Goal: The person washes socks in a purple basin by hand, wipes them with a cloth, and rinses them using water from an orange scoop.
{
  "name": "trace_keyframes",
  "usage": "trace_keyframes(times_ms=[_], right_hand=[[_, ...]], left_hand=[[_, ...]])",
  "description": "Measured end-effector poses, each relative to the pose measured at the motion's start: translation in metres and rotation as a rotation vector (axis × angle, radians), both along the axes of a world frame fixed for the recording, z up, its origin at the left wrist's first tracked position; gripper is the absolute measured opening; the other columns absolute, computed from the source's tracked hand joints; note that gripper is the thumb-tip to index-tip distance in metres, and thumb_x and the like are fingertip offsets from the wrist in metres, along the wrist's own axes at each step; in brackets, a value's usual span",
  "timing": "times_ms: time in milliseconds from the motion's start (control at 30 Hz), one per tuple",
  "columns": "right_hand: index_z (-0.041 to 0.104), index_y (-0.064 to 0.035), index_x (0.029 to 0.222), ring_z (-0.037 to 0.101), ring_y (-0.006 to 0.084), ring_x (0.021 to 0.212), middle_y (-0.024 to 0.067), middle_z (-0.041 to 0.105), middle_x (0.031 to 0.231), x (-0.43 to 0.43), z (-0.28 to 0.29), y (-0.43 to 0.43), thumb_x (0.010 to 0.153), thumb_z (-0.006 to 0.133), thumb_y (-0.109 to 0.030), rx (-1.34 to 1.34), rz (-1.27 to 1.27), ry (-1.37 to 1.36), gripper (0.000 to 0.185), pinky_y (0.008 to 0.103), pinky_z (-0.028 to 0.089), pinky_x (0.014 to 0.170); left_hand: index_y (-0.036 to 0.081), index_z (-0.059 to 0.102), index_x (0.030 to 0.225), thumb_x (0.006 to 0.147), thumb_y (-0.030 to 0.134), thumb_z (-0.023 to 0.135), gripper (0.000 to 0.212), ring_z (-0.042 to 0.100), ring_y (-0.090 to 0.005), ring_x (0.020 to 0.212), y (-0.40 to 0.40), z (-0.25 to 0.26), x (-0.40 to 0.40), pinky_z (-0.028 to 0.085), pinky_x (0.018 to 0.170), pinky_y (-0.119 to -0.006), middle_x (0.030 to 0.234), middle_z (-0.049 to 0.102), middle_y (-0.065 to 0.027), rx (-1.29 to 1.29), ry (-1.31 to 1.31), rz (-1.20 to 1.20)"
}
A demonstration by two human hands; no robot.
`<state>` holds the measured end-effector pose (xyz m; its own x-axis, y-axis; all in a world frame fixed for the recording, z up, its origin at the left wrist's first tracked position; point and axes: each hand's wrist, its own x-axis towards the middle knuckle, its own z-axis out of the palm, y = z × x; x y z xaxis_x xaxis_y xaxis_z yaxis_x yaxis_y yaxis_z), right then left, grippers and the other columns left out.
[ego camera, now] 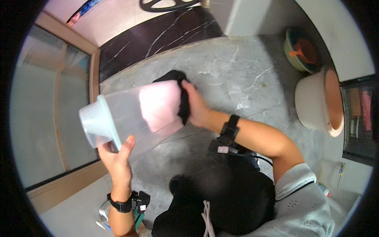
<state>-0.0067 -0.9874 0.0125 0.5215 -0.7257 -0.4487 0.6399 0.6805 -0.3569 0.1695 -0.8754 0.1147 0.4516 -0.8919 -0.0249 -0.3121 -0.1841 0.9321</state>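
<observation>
A translucent plastic container [127, 109], with a pale blue rim and a clear cup-shaped top [96, 123], lies tilted on its side in the air before me. My left hand [117, 157] grips it at the rim end, thumb on the side wall. At its other end, my right hand [197, 108] presses a black cloth [184, 103] around the container's base; most of those fingers are hidden behind it. A bright pink-white patch [161, 103] shows at that end; whether it is contents or something on the wall, I cannot tell. Both wrists wear black straps with small devices.
Grey marbled floor tiles [228, 80] lie below. At the right stand a white tub [311, 100] and a basin [291, 53] with an orange item in it. A framed glass door [44, 103] is at the left. A dark marbled panel [160, 35] runs along the top.
</observation>
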Motion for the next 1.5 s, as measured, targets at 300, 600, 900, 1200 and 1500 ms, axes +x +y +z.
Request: trace_keyframes(times_ms=[300, 600, 900, 1200, 1500], right_hand=[[0.053, -0.0018, 0.101, 0.050, 0.0109, 0.074, 0.0038, 0.053, 0.086, -0.048, -0.019, 0.039, 0.085, 0.050, -0.032, -0.101, 0.021, 0.337, 0.035, 0.0261, 0.044, 0.063], [0.035, -0.0077, 0.112, 0.056, 0.0187, 0.055, 0.0126, 0.059, 0.072, -0.233, 0.028, 0.080, 0.078, 0.064, -0.020, -0.256, -0.141, 1.465, 0.047, 0.0335, 0.047, 0.055], [0.032, -0.0073, 0.134, 0.049, 0.0160, 0.106, 0.0098, 0.051, 0.119, -0.328, 0.039, 0.086, 0.080, 0.065, -0.016, -0.316, -0.275, 1.397, 0.065, 0.0275, 0.037, 0.092], [0.035, 0.0010, 0.130, 0.038, 0.0231, 0.121, 0.0137, 0.041, 0.131, -0.391, 0.019, 0.082, 0.083, 0.058, -0.025, -0.114, -0.273, 1.416, 0.059, 0.0300, 0.027, 0.101], [0.027, -0.0044, 0.134, 0.042, 0.0240, 0.116, 0.0168, 0.041, 0.129, -0.364, 0.018, 0.108, 0.085, 0.055, -0.028, -0.069, -0.378, 1.720, 0.061, 0.0305, 0.033, 0.096]], left_hand=[[-0.006, 0.035, 0.124, 0.071, 0.006, 0.066, 0.063, 0.045, -0.0224, 0.106, -0.014, -0.014, -0.016, 0.034, 0.093, -0.034, 0.118, 0.043, -0.0139, -0.072, -0.014, -0.018], [-0.001, 0.044, 0.115, 0.053, 0.020, 0.081, 0.076, 0.050, -0.0290, 0.098, -0.104, -0.023, -0.197, 0.041, 0.083, -0.039, 0.104, 0.052, -0.0162, -0.168, -0.535, -0.516], [0.008, 0.028, 0.130, 0.051, 0.040, 0.078, 0.098, 0.037, -0.0326, 0.111, -0.135, -0.048, -0.415, 0.032, 0.084, -0.053, 0.117, 0.041, -0.0140, 0.219, -0.486, -0.564], [-0.001, 0.016, 0.133, 0.074, 0.026, 0.065, 0.082, 0.040, -0.0433, 0.112, -0.099, -0.114, -0.479, 0.040, 0.090, -0.044, 0.127, 0.030, -0.0295, 0.276, 0.255, -0.708], [-0.007, 0.033, 0.126, 0.080, 0.047, 0.050, 0.073, 0.044, -0.0401, 0.112, -0.096, -0.124, -0.474, 0.037, 0.093, -0.042, 0.121, 0.043, -0.0300, 0.446, 0.181, -0.955]])
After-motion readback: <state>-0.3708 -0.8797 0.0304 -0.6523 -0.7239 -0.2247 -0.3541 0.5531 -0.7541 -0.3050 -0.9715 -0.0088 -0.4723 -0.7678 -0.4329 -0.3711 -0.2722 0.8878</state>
